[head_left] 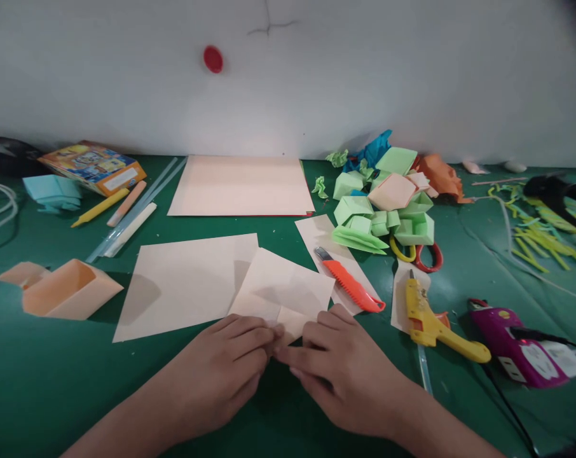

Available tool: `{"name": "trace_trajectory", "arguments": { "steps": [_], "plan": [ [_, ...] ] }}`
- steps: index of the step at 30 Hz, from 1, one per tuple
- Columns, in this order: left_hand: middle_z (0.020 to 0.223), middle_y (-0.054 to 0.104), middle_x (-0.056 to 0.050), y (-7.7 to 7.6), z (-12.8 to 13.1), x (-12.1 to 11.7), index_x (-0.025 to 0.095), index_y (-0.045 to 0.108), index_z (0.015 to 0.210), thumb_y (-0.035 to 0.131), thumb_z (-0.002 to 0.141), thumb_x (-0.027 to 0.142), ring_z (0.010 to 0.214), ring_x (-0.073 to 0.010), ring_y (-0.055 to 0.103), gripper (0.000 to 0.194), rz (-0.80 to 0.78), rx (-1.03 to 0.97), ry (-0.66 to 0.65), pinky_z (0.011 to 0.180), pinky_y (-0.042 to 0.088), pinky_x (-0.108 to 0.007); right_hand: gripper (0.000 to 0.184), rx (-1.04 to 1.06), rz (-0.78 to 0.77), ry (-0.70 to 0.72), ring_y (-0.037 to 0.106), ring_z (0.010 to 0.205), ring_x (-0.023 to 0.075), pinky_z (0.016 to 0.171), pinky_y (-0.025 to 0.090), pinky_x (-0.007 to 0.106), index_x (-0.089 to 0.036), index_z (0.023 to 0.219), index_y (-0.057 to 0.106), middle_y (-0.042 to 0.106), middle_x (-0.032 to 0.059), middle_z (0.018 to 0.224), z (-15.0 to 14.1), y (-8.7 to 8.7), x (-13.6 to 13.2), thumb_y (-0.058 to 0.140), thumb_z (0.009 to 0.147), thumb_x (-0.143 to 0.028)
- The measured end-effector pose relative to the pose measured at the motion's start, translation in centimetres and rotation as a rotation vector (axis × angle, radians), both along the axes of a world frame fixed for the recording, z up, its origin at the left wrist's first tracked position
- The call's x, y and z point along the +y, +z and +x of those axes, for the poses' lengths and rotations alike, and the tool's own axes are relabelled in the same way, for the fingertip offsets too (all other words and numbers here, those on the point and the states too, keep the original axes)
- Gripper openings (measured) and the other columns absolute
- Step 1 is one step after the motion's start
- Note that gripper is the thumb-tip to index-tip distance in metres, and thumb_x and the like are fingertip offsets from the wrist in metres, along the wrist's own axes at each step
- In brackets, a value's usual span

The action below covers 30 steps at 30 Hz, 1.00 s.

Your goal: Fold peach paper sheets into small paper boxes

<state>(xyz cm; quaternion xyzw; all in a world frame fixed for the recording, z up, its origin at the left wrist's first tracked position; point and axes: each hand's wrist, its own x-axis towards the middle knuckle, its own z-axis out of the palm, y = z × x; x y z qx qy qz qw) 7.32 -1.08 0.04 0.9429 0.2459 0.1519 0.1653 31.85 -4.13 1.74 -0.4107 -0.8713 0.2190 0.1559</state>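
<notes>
A pale peach sheet of paper (288,273) lies at the front middle, its near edge folded up toward the centre. My left hand (233,366) is closed on that near edge, thumb and fingertips pressed at the fold. From the other side my right hand (338,375) pinches the same edge, its index fingertip almost meeting the left fingers. The sheet's nearest corner is hidden under the fingers. Under its left side rests a larger pale sheet (183,286). Just right of it, an orange box cutter (352,284) lies across a narrow paper strip (314,232).
A yellow glue gun (431,321), scissors (428,256) and a purple power adapter (521,346) lie at right. Folded green paper pieces (383,216) heap behind them. A folded peach paper shape (73,292) sits at left, near glue sticks (138,210) and a crayon box (95,166). Paper is stacked (240,186) behind.
</notes>
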Motion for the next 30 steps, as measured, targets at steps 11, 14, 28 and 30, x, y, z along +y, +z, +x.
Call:
{"name": "trace_trajectory", "arguments": {
  "steps": [11, 14, 28, 30],
  "plan": [
    [0.133, 0.07, -0.006, -0.6, -0.2, -0.2, 0.019, 0.065, 0.129, 0.049, 0.101, 0.016, 0.124, -0.0223, 0.062, 0.032, 0.022, 0.004, 0.005, 0.104, 0.055, -0.04, 0.025, -0.148, -0.066, -0.06, 0.047, 0.084, 0.0191, 0.081, 0.028, 0.039, -0.038, 0.114, 0.073, 0.057, -0.0003, 0.087, 0.3, -0.1, 0.0, 0.055, 0.1, -0.027],
    [0.132, 0.071, -0.006, -0.5, -0.2, -0.2, 0.02, 0.068, 0.118, 0.049, 0.101, 0.016, 0.124, -0.0228, 0.062, 0.026, 0.023, 0.008, 0.005, 0.103, 0.055, -0.041, 0.023, -0.123, -0.045, -0.133, 0.049, 0.084, 0.0193, 0.082, 0.029, 0.04, -0.035, 0.104, 0.077, 0.058, -0.0001, 0.086, 0.6, 0.1, 0.1, 0.058, 0.095, -0.024],
    [0.134, 0.069, -0.004, -0.6, -0.5, -0.4, 0.022, 0.068, 0.114, 0.048, 0.102, 0.017, 0.125, -0.0227, 0.062, 0.025, 0.024, 0.023, 0.014, 0.102, 0.055, -0.041, 0.022, -0.012, 0.101, -0.323, 0.056, 0.08, 0.0178, 0.081, 0.035, 0.038, -0.02, 0.075, 0.073, 0.061, 0.0019, 0.078, 1.8, 0.0, 0.8, 0.055, 0.087, -0.013],
    [0.134, 0.069, -0.005, -0.8, -0.6, -0.4, 0.022, 0.068, 0.117, 0.048, 0.101, 0.017, 0.125, -0.0227, 0.062, 0.026, 0.025, 0.026, 0.009, 0.103, 0.055, -0.041, 0.021, 0.026, 0.104, -0.269, 0.055, 0.078, 0.0174, 0.084, 0.036, 0.039, -0.02, 0.079, 0.073, 0.06, 0.0016, 0.077, 1.5, 0.1, 0.5, 0.055, 0.088, -0.014]
  ]
}}
